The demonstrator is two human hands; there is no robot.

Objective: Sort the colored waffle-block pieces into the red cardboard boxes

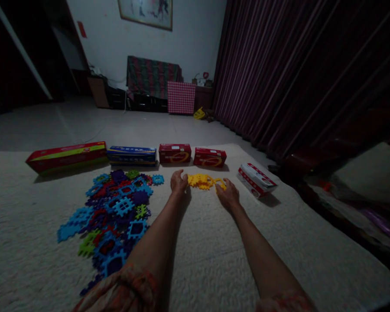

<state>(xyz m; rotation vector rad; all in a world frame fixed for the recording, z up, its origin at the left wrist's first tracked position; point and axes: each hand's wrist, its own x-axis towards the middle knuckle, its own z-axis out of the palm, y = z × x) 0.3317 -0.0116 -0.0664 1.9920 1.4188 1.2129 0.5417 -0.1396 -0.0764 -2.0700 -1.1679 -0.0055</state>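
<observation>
Both my arms reach forward over a pale rug [214, 260]. A small cluster of yellow interlocking plastic pieces [201, 181] lies between my hands. My left hand [178, 182] rests at the cluster's left edge, fingers curled down against the rug. My right hand [226, 194] sits at its right edge, fingertips pinched on one yellow piece [220, 183]. To the left spreads a heap of blue, purple, green and red pieces [113, 212], touched by neither hand.
A row of boxes lines the rug's far edge: a long red one [66, 157], a blue one [132, 155], two red ones [174, 153] [210, 157], and a red-and-white one [256, 179] at an angle. A dark curtain [295, 73] hangs right.
</observation>
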